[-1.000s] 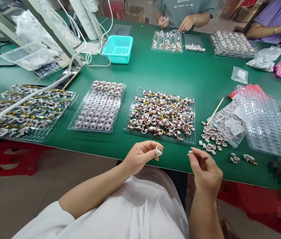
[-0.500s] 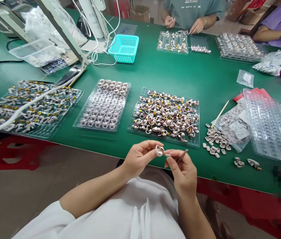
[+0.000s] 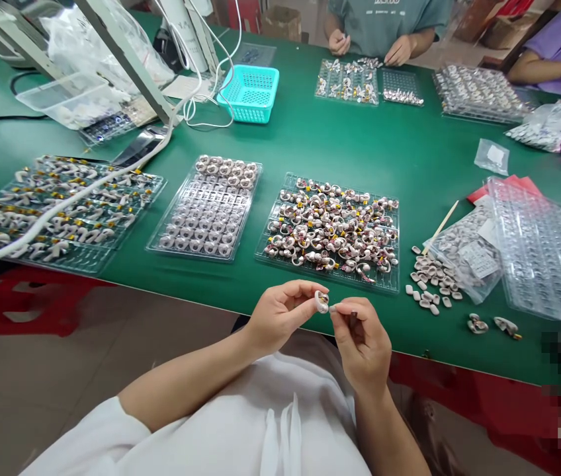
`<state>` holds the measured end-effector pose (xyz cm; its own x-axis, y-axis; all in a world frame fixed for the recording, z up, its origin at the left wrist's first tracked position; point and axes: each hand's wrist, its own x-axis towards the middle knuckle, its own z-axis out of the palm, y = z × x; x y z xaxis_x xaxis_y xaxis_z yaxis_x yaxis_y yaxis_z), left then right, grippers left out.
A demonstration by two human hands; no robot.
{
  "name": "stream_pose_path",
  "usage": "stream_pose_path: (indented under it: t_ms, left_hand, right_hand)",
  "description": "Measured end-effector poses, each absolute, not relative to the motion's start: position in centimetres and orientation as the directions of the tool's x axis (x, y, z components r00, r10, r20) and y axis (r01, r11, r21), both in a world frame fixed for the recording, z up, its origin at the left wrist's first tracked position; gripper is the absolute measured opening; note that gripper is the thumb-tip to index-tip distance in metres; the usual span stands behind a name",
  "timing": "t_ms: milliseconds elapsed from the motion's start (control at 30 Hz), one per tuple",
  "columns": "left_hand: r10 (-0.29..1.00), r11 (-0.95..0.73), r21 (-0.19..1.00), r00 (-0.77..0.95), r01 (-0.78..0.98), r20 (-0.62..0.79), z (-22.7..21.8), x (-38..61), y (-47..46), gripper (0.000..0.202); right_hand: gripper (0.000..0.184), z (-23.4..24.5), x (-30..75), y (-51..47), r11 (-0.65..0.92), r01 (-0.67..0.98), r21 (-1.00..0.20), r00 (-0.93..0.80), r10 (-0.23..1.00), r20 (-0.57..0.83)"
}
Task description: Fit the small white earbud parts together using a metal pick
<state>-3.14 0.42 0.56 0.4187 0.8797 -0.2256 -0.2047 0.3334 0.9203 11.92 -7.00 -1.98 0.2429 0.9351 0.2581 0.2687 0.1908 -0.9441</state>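
My left hand [image 3: 285, 311] is closed in a pinch on a small white curved earpiece-like part [image 3: 321, 302], its hollow side facing right. Close beside it, my right hand [image 3: 364, 334] has thumb and forefinger pinched together around a small pale piece [image 3: 333, 309], mostly covered by the fingertips. A slim dark brown tool [image 3: 353, 319] also rests in my right hand, and its kind is unclear. Just beyond both hands lies a clear tray [image 3: 392, 281] heaped with similar white curved parts with yellow tabs. To the right are loose pale caps [image 3: 432, 274] in a pile.
Left of centre stands a clear tray of round pale parts [image 3: 206, 205]; farther left, a white cable [image 3: 62, 205] crosses another loaded tray. A turquoise basket [image 3: 251, 96] stands behind. At right are a bag of caps [image 3: 472, 251] and clear trays [image 3: 548, 251]. Co-workers sit opposite.
My right fingers have drawn closer around the small pale piece. The brown tool has turned from slanting to nearly upright. The white curved part has shifted slightly right in my left hand.
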Motion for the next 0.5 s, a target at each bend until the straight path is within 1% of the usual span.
stream_pose_path:
  t_ms: [200,300,400,467,500]
  left_hand:
    - [0.870,0.346,0.913,0.437,-0.217,-0.226,0.57,-2.88,0.36,0.022]
    - [0.863,0.370,0.899,0.444,-0.235,-0.239,0.58,-2.72,0.36,0.022]
    - [0.856,0.387,0.890,0.452,-0.242,-0.250,0.67,-2.73,0.45,0.023]
    - [0.848,0.397,0.886,0.465,-0.240,-0.254,0.72,-2.82,0.55,0.023]
    - [0.844,0.401,0.885,0.471,-0.238,-0.256,0.72,-2.86,0.60,0.024]
  right_hand:
    - [0.025,-2.12,11.82,-6.76,0.211,0.207,-0.955,0.250,0.933,0.260]
    - [0.026,-2.25,11.86,-6.63,0.195,0.281,-0.940,0.265,0.926,0.271]
    - [0.026,-2.32,12.04,-6.68,0.216,0.396,-0.893,0.250,0.910,0.331]
    - [0.026,-2.33,12.20,-6.79,0.225,0.412,-0.883,0.234,0.911,0.341]
    - [0.025,-2.33,12.28,-6.85,0.219,0.382,-0.898,0.235,0.917,0.324]
